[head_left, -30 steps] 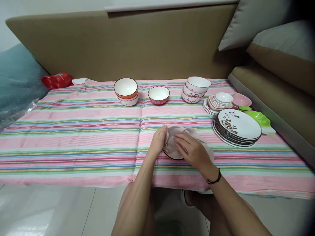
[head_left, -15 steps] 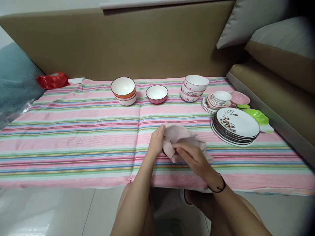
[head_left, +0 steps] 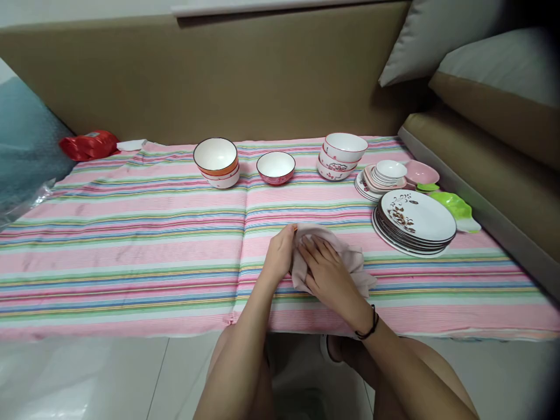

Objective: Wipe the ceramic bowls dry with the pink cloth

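Note:
My left hand (head_left: 279, 252) is closed on the left edge of a bowl (head_left: 295, 228). Only a bit of orange and a dark edge of that bowl show; a pale pink cloth (head_left: 361, 280) covers the rest. My right hand (head_left: 326, 271) lies on the cloth with its fingers spread, pressing it down into the hollow. Beyond the hands stands a single red bowl (head_left: 276, 168) with a white inside. Left of it is a short stack of bowls (head_left: 216, 160), the top one orange outside. Another bowl stack (head_left: 343, 156) with red rims stands to the right.
A pile of brown-flowered plates (head_left: 417, 219) sits at the right, with small white dishes (head_left: 389, 170), a pink bowl (head_left: 421, 173) and a green leaf-shaped dish (head_left: 455, 207) behind. A striped cloth (head_left: 131, 245) covers the surface. A red package (head_left: 90, 144) lies far left.
My right hand has gone from bunched fingers at the cloth's near side to spread fingers pressed into it. The cloth now lies flatter in the bowl. My left hand keeps its hold.

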